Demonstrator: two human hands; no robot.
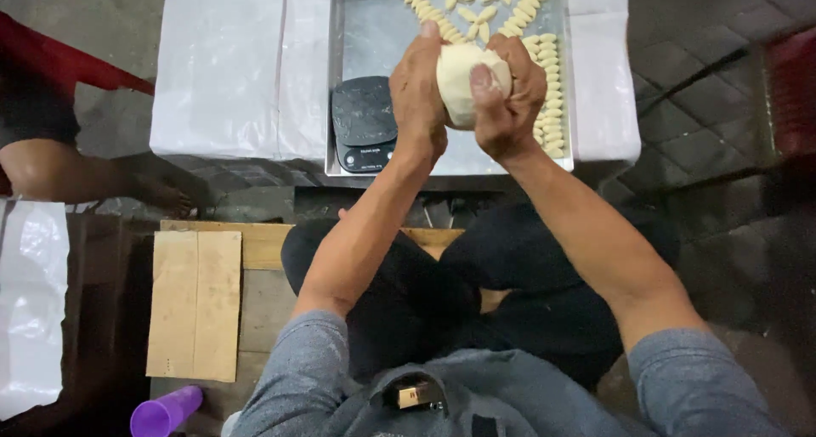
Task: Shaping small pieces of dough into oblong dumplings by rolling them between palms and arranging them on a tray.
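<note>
both hands, left (418, 93) and right (508, 97), squeeze pale smooth dough lump (459, 76) above tray (365, 37)

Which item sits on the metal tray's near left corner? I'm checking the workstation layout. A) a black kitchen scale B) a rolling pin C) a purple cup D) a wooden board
A: a black kitchen scale rests in the near left corner of the metal tray, just left of the left hand gripping the dough ball.
</note>
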